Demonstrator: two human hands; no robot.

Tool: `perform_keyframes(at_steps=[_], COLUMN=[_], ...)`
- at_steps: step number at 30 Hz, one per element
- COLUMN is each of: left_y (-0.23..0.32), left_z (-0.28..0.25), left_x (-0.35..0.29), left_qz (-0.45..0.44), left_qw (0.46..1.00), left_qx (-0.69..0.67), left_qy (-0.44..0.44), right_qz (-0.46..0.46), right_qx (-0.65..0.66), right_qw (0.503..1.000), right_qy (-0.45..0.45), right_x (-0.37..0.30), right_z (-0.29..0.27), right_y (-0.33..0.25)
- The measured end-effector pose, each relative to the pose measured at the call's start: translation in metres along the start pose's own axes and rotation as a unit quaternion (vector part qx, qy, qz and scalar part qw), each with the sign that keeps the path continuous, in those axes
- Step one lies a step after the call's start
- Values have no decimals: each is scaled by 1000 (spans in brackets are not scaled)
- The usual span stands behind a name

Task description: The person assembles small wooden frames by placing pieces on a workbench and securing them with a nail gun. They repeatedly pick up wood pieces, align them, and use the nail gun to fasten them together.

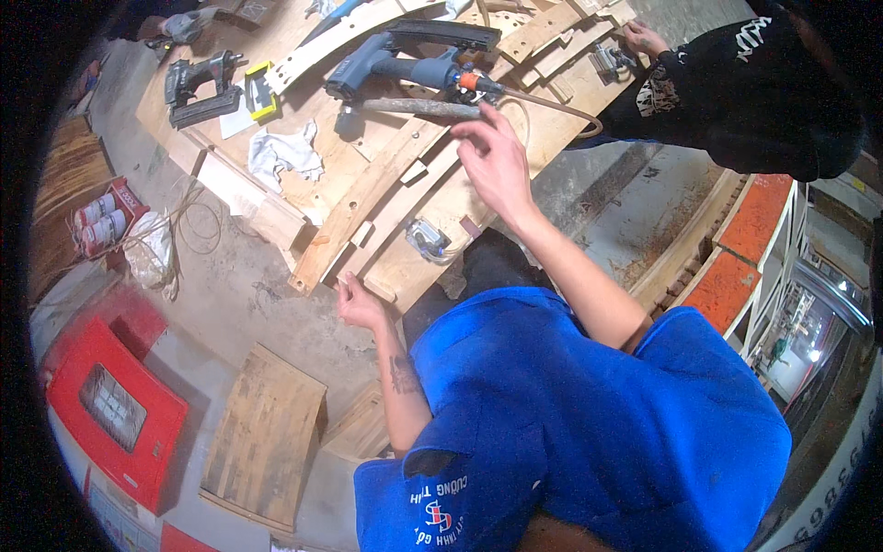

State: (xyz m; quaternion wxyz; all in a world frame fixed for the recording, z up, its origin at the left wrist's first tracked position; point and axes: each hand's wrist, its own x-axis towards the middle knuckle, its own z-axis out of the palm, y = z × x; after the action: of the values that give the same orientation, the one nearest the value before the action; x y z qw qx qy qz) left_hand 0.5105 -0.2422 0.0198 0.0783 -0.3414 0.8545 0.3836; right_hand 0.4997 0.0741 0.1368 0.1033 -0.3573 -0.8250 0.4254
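On the workbench (543, 166), a long curved wooden piece (368, 204) lies slantwise beside a paler wooden strip (405, 216), with small blocks between them. My left hand (361, 305) is at the strip's near end, its thumb and fingertips drawn together on that end. My right hand (497, 166) hovers by the far part of the wood, fingers curved and apart, nothing visible in them. Just beyond it are a hammer (414, 107) and a large blue-grey nail gun (405, 66) with an orange hose fitting. A metal toggle clamp (427, 239) sits between my arms.
Another nail gun (200, 90), a yellow-edged case (262, 90) and a white rag (285, 154) occupy the bench's left side. Across the bench, a co-worker's hand (646, 40) rests near another clamp (611, 63). A red cabinet (115, 414) stands lower left; an air hose (561, 109) crosses the bench's right edge.
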Motion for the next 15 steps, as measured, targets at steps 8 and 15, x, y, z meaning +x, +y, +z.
perform_keyframes(at_steps=[8,15], left_y=[1,6], left_z=[-1,-17], left_x=[0,-9], left_qz=[69,2], left_qw=[997,995], left_qx=[-29,-94], left_qy=[5,-26], right_qz=[-28,-109], right_qx=[-112,-33], right_qw=[991,968], right_qy=[-65,-224], right_x=[27,-31], right_z=[11,-11], right_y=[-18,-61])
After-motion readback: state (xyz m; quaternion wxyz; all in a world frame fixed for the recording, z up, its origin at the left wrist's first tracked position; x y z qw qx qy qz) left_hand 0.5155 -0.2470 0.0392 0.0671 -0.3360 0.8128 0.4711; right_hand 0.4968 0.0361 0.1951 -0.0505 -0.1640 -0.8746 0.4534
